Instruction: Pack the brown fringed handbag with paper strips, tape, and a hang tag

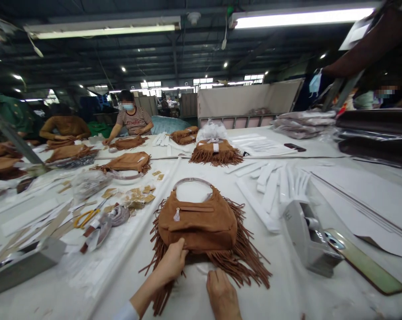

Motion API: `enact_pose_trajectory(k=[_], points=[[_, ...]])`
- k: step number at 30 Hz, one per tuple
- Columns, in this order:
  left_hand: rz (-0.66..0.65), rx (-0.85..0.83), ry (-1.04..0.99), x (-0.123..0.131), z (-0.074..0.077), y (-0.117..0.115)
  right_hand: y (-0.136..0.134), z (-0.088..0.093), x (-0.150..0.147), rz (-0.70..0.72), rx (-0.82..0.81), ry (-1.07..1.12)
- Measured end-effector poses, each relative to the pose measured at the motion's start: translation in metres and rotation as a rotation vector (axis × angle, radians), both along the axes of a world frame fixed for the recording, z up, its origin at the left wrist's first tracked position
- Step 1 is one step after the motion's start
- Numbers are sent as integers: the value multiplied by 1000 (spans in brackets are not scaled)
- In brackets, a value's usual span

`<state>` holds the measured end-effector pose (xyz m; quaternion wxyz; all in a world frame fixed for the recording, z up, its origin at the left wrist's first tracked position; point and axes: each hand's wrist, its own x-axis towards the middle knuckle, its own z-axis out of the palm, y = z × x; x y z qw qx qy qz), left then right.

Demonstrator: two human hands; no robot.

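A brown suede-like handbag with long fringe lies in front of me on the white table. Its wrapped handle points away, and a zip with a white-wrapped pull runs across the side facing up. My left hand grips the bag's near edge, thumb on top and the other fingers hidden beneath. Just right of it, my right hand is closed low over the table beside the fringe. A small whitish piece shows at its fingertips; whether the fingers hold it is unclear.
To the right stand a grey tape dispenser, a phone and white strips. Yellow-handled scissors, tags and another dispenser lie left. More fringed bags sit farther back, where several people work.
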<state>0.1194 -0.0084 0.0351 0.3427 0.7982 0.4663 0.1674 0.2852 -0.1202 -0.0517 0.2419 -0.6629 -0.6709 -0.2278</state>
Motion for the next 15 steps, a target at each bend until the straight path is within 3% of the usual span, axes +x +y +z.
enact_pose_trajectory(k=[5,8,12,15], points=[[10,7,-29,2,17,3,26,4,-8,-125,-56,8],[14,13,-34,3,22,4,30,0,-12,-105,-51,17],[-1,2,-43,2,22,6,9,-19,-8,166,34,3],[0,-1,-54,2,21,7,-11,-29,1,350,-44,-85]])
